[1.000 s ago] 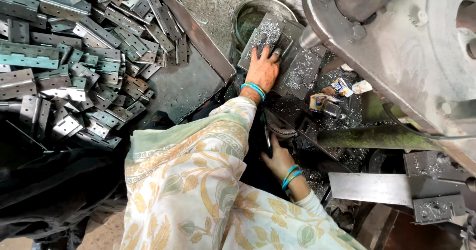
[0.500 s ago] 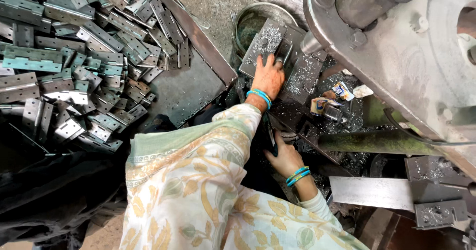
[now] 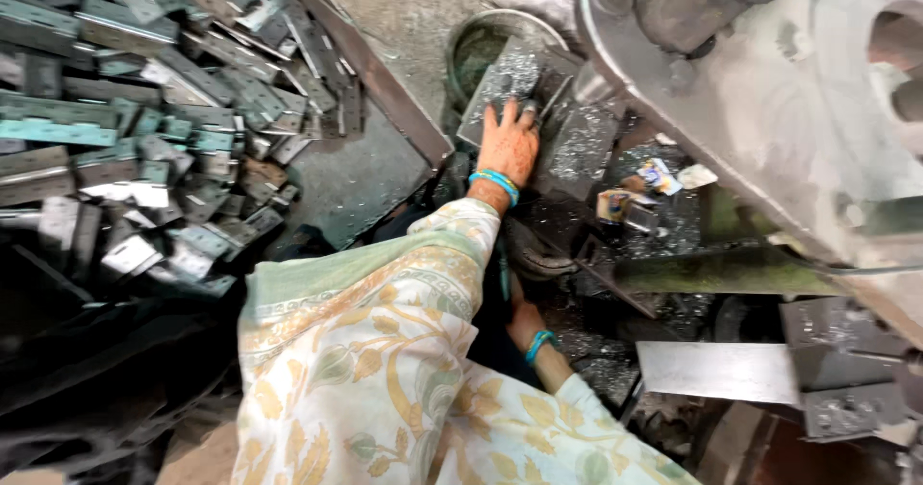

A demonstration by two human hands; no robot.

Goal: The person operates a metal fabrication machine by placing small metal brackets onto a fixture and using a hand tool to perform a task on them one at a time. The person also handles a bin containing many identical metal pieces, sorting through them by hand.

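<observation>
Above, your left hand [image 3: 507, 144] lies flat, fingers spread, on the metal plate [image 3: 508, 79] at the press bed's far edge; your right hand [image 3: 525, 320], lower down, is too hidden to tell its grip.

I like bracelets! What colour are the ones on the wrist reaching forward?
Turquoise blue bangles, on the left hand; the head view shows them best.

Heap of grey metal brackets [image 3: 144, 129] left; round metal basin [image 3: 490, 43]; large grey machine [image 3: 769, 110] right.
</observation>
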